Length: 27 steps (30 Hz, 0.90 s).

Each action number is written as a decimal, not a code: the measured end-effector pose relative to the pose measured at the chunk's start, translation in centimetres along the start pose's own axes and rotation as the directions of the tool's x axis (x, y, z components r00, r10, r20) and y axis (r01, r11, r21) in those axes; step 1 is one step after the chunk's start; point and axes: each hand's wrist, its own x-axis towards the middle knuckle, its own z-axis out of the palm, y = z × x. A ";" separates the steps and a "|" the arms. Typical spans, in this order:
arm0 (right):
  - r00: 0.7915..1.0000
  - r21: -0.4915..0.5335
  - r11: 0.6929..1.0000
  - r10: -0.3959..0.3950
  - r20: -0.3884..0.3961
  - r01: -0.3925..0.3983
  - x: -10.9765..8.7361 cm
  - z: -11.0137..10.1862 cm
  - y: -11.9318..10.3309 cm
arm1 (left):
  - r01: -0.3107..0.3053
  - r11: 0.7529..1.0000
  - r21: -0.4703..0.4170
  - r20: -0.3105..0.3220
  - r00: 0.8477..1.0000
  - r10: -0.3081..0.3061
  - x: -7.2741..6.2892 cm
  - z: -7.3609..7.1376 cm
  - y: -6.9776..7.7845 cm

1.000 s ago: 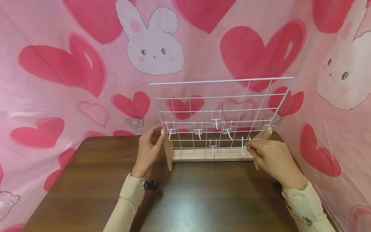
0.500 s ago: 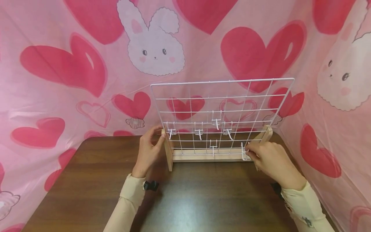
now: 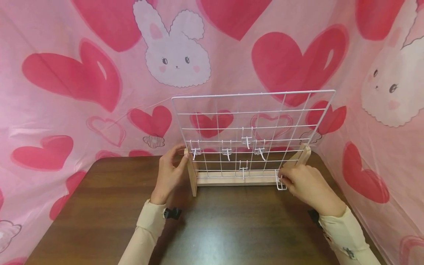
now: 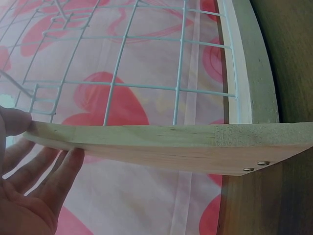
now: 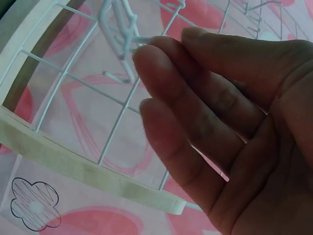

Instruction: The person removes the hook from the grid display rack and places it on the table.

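Observation:
A white wire grid rack [image 3: 255, 94] stands on a pale wooden base [image 3: 225, 180] with an upright wooden side at each end. My left hand [image 3: 169, 173] grips the top of the left wooden side [image 4: 146, 142], thumb on one face and fingers on the other. Between the thumb and fingers of my right hand [image 3: 309, 187] is a white wire hook [image 3: 281, 184], pinched by its prong. In the right wrist view this hook [image 5: 122, 36] overlaps the grid's wires; in the head view its lower end hangs below the grid's bottom edge, in front of the base.
Several similar white hooks hang on the grid, among them an upper hook [image 3: 246, 141] and a lower hook [image 3: 243, 170]. Underneath is a dark brown wooden table [image 3: 212, 221]. A pink cloth [image 3: 99, 84] with hearts and rabbits rises behind and at the right.
My right hand has moved slightly down with the hook, which has gone from level with the lower grid wires to partly below them. My left hand has stayed on the wooden side.

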 end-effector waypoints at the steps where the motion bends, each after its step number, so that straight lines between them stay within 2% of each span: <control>1: 1.000 0.001 1.000 0.004 0.012 -0.004 0.0 0.1 0.0 | 0.000 1.000 0.001 0.000 1.000 0.000 0.0 0.0 0.0; 7: 0.998 0.015 1.000 0.004 0.065 -0.005 0.2 0.8 -0.4 | 0.001 1.000 0.002 0.008 1.000 -0.001 0.0 -0.1 0.2; 27: 0.991 0.023 0.999 -0.036 0.125 0.033 0.0 3.0 -0.1 | -0.003 1.000 0.021 0.013 1.000 0.003 -0.1 -0.1 0.2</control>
